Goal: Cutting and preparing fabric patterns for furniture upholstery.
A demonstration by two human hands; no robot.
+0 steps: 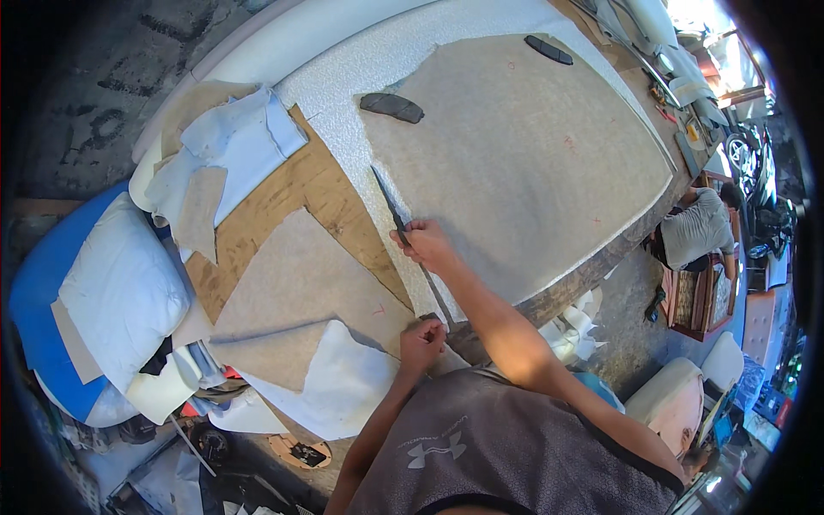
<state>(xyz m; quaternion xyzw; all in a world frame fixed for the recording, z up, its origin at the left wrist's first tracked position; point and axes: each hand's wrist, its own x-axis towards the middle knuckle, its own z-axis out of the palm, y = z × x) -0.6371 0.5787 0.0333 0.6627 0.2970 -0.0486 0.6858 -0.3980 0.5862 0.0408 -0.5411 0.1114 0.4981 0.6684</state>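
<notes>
In my right hand [422, 244] is a pair of long, dark scissors [388, 199], pointing away from me; the exact grip on the handles is hidden. The blades lie along the left edge of a large beige fabric piece [515, 163], which rests on white textured sheet material [330, 73]. Below the scissors a narrow dark gap runs back toward me between strips of white material. My left hand [422, 343] is closed near the close end of that gap, its fingertips pinched at the white edge. Two dark curved blocks [392, 107] [548, 49] sit on the beige fabric's far side.
Left of the scissors, a brown board [279, 206] carries a beige offcut [300, 266] and light blue-white pieces [236, 142]. White and blue padded bundles [124, 292] stand at far left. Metal tubes and tools [657, 81] lie far right. Another person [697, 230] crouches beside wooden furniture.
</notes>
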